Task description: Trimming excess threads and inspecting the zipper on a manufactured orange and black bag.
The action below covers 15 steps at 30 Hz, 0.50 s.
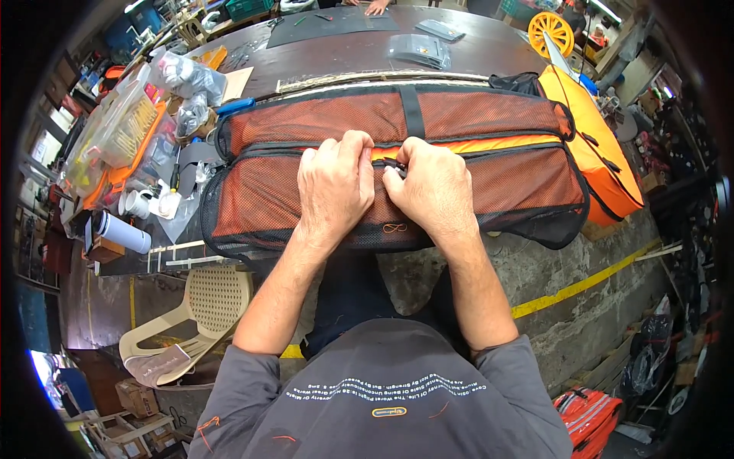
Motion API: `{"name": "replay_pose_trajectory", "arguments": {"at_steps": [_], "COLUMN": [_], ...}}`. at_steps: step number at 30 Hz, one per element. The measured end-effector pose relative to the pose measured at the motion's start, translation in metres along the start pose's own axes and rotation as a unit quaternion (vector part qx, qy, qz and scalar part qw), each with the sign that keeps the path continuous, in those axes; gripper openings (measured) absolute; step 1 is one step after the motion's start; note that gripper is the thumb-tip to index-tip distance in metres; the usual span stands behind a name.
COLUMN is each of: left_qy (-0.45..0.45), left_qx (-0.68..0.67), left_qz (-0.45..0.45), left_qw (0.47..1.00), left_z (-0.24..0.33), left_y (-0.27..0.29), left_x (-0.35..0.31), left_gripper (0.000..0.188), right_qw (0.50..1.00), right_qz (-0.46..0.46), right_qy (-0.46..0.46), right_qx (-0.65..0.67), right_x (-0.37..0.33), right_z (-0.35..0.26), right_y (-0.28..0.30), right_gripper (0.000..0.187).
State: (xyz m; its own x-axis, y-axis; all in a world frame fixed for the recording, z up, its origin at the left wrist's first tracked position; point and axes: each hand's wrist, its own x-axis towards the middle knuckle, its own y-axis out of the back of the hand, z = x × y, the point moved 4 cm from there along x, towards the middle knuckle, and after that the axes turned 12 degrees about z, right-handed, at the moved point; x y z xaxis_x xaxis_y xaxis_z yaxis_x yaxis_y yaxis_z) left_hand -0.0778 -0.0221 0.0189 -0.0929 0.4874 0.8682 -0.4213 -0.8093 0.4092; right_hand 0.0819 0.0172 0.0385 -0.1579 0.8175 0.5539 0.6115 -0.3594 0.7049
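Your left hand (334,183) curled knuckles-up over the bag (260,187), couldn't tell its grip; your right hand (433,186) pinched some small black bit (393,163).

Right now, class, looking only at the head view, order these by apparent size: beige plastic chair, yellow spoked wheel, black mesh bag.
1. Black mesh bag
2. Beige plastic chair
3. Yellow spoked wheel

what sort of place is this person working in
Probably a workshop, perhaps one handling fabric goods: a long dark table with a large mesh-covered bag at its near edge, clear plastic boxes on its left, and a concrete floor marked with a yellow line.
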Motion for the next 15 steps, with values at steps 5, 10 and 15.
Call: {"name": "replay_pose_trajectory", "arguments": {"at_steps": [5,10,15], "left_qy": [-0.003,0.02,0.026], "left_qx": [0.0,-0.018,-0.037], "left_qz": [0.003,0.004,-0.016], "left_qw": [1.0,1.0,0.999], "left_z": [0.0,-0.001,-0.002], "left_y": [0.001,0.001,0.001], "left_x": [0.0,0.001,0.002], "left_gripper": [0.012,0.011,0.009], "right_qw": [1.0,0.984,0.94], "right_qz": [0.019,0.134,0.226], "right_qy": [0.022,0.038,-0.003], "right_qx": [0.007,0.114,0.257], "right_x": [-0.004,-0.021,-0.031], "right_z": [0.0,0.002,0.019], "right_y": [-0.002,-0.005,-0.006], "right_gripper": [0.025,0.022,0.021]}}
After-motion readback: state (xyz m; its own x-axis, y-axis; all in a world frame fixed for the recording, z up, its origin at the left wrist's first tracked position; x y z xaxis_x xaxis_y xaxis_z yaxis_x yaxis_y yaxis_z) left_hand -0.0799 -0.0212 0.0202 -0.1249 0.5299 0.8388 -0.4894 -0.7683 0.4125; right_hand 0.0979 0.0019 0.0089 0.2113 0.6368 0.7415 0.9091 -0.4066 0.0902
